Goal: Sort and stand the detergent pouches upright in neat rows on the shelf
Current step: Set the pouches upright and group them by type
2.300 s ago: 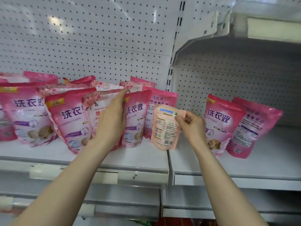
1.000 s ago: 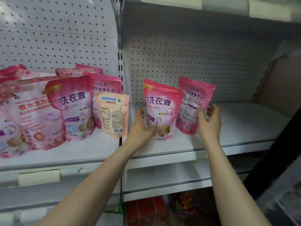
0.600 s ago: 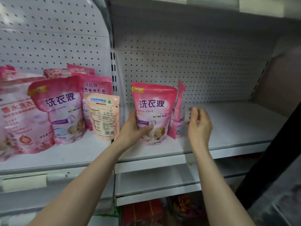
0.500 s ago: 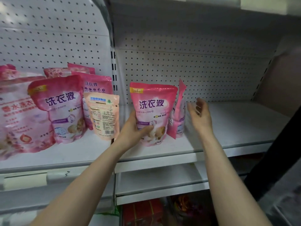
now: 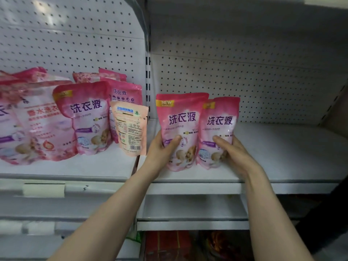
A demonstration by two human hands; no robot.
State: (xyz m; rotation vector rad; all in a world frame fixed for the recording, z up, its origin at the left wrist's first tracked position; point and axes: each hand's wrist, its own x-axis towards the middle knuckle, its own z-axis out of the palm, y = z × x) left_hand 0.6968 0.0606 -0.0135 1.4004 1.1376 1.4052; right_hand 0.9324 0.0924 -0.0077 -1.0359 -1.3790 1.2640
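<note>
Two pink detergent pouches stand upright side by side on the right shelf, fronts facing me. My left hand grips the left pouch at its lower left edge. My right hand grips the right pouch at its lower right edge. The two pouches touch each other. On the left shelf stands a crowd of several pink pouches and one small peach pouch, back label facing out.
White pegboard backs both shelves. An upright post divides the left and right bays. Lower shelves sit below, with red goods at the bottom. A dark edge runs at the far right.
The right pouch, which stood edge-on behind the left one, now faces front beside it. My right hand, which was open next to it, has closed on it.
</note>
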